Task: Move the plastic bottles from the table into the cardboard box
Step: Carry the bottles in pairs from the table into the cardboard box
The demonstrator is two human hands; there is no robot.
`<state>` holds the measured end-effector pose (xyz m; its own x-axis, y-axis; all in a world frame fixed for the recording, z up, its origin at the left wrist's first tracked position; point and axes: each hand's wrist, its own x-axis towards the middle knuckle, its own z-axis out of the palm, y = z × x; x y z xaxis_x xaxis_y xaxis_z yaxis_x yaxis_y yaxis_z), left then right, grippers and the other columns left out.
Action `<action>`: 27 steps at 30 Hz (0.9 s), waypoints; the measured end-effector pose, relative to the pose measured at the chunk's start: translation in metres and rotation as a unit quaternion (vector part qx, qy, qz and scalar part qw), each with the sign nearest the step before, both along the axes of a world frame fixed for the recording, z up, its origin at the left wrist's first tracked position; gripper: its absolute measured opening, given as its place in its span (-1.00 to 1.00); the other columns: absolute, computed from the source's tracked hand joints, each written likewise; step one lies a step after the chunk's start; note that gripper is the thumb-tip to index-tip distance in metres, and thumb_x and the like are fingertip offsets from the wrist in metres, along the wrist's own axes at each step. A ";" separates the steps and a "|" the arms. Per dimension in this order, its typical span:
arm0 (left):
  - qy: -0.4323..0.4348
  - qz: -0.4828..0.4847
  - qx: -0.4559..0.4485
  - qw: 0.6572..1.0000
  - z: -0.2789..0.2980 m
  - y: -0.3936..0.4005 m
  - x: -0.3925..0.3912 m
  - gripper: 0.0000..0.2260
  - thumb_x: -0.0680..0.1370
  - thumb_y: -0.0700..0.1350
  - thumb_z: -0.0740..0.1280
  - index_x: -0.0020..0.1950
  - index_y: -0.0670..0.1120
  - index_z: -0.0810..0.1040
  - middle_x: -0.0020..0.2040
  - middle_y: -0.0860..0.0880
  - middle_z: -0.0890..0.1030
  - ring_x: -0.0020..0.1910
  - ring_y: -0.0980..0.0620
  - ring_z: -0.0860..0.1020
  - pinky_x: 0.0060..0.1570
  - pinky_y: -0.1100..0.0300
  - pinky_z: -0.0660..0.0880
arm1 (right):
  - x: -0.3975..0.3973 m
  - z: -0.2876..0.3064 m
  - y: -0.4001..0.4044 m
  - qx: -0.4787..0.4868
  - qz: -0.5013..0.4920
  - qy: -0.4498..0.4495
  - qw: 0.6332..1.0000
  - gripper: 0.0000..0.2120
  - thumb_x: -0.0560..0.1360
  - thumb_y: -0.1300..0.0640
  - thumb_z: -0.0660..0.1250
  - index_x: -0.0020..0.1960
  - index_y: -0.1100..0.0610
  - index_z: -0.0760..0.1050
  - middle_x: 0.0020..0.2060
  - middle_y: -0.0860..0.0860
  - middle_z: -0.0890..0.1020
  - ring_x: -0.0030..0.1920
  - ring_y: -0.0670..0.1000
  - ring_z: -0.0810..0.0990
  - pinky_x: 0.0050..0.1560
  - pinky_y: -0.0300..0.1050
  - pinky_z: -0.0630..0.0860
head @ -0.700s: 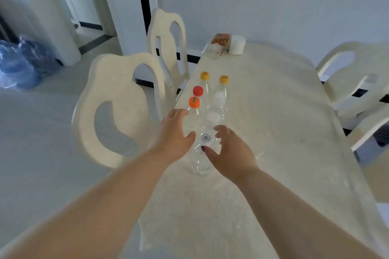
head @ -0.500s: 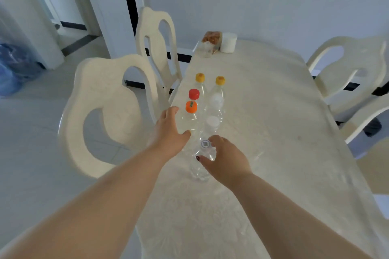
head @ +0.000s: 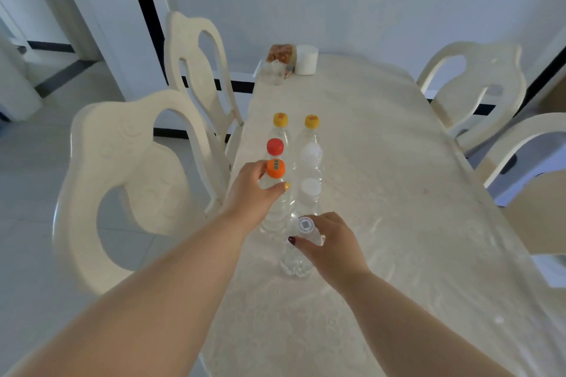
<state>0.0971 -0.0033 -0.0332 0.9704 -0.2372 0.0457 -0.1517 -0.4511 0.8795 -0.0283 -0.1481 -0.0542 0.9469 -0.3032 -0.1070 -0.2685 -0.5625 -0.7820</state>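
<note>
Head: bottles [head: 277, 211] in both hands

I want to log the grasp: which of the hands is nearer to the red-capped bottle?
Left. The left hand grips the orange-capped bottle just in front of the red-capped bottle; the right hand holds a white-capped bottle, nearer the camera.

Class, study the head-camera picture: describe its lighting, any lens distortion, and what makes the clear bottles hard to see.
Head view: soft, even light with faint shadows; wide-angle lens bows the chairs and wall edges; clear bottles blend into the pale table, only caps standing out, like the orange-capped bottle at the left hand.
</note>
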 end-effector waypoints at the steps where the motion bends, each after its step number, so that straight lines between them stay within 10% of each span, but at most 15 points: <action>1: 0.001 0.004 -0.005 1.000 0.000 0.000 0.000 -0.69 0.45 0.02 0.48 0.16 0.09 0.55 0.15 0.08 0.54 0.17 0.10 0.50 0.13 0.22 0.32 | 0.000 0.000 0.001 0.004 -0.002 -0.001 1.000 -0.68 0.35 -0.12 0.50 0.11 -0.23 0.61 0.00 -0.21 0.51 -0.11 -0.36 0.50 -0.18 -0.44 0.33; 9: 0.010 -0.012 -0.064 0.998 0.012 0.010 -0.013 -0.79 0.44 -0.09 0.51 -0.02 0.19 0.60 0.08 0.13 0.67 0.23 0.08 0.57 0.33 -0.05 0.44 | -0.013 -0.004 0.001 0.045 -0.022 -0.048 0.998 -0.72 0.35 0.02 0.53 0.04 -0.16 0.63 0.05 -0.26 0.64 0.10 -0.29 0.54 0.03 -0.44 0.36; 27: 0.009 -0.181 -0.119 0.976 0.094 -0.036 -0.089 -0.80 0.38 -0.16 0.58 -0.08 0.10 0.73 -0.01 0.18 0.74 0.11 0.26 0.64 0.30 0.17 0.47 | -0.098 0.043 -0.068 0.120 -0.090 -0.121 0.981 -0.82 0.33 0.01 0.56 -0.08 -0.16 0.68 -0.14 -0.22 0.73 -0.03 -0.21 0.67 0.04 -0.23 0.55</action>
